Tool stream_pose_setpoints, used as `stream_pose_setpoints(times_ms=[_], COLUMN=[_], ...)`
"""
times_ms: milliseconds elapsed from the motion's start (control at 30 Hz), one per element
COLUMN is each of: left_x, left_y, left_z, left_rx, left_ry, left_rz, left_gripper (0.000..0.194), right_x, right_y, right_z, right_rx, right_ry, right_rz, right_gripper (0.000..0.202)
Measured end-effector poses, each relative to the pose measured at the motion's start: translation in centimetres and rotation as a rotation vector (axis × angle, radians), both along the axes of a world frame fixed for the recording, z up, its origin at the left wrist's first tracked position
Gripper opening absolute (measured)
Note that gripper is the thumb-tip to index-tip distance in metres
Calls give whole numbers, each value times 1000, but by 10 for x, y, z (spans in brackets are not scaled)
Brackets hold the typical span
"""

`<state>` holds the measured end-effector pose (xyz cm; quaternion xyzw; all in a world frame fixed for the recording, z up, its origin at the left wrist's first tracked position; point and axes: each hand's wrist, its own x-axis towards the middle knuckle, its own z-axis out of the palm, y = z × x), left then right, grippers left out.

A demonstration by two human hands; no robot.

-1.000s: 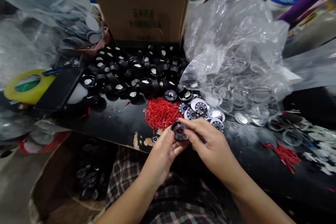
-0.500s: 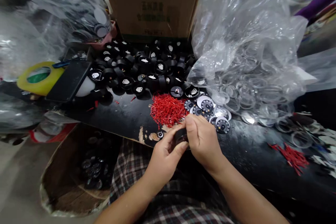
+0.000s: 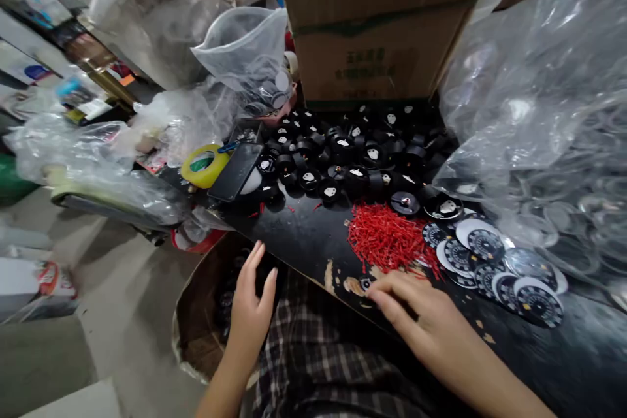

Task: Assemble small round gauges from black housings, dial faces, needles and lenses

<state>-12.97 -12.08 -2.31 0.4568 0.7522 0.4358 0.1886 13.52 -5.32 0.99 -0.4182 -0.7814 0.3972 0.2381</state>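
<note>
Both hands have drawn apart: the bare left hand [image 3: 252,304] is over an open brown cardboard box [image 3: 200,339], left of the heap of thin red plastic pieces [image 3: 385,235], fingers spread; the bare right hand [image 3: 426,313] bends nearer than the heap, beside a small round dark part [image 3: 366,283], whether pinching it I cannot tell. Right of the heap lie round black-and-white dial discs [image 3: 536,304]; beyond it, round black plastic cases [image 3: 330,192], grouped seemingly for easy reach.

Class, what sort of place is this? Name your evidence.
Probably a small assembly workshop: a pile of small red parts, printed dials and many black round casings share one worktop.
</note>
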Motion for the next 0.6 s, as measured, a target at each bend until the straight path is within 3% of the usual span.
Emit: stream_pose_setpoints(times_ms=[33,167,267,333,433,533,600], left_x=[-2,-18,-28,-22,10,53,78], left_y=[20,108,138,131,95,56,39], left_z=[5,21,24,27,33,38,38], left_rx=[41,163,158,154,152,100,81], left_ry=[60,186,175,151,68,-131,-308], left_rz=[-76,-95,-128,-152,-251,-587,-679], left_gripper=[48,49,32,29,31,25,30], right_x=[-4,-4,6,8,4,-3,-5], right_y=[-1,-6,-9,-10,-4,8,13], right_z=[1,1,0,0,4,7,7], right_rx=[21,24,-17,-57,-198,-382,-463], right_ry=[-10,-24,8,31,95,225,296], right_rz=[44,29,-16,-37,-119,-160,-176], right_gripper=[25,26,25,26,30,38,38])
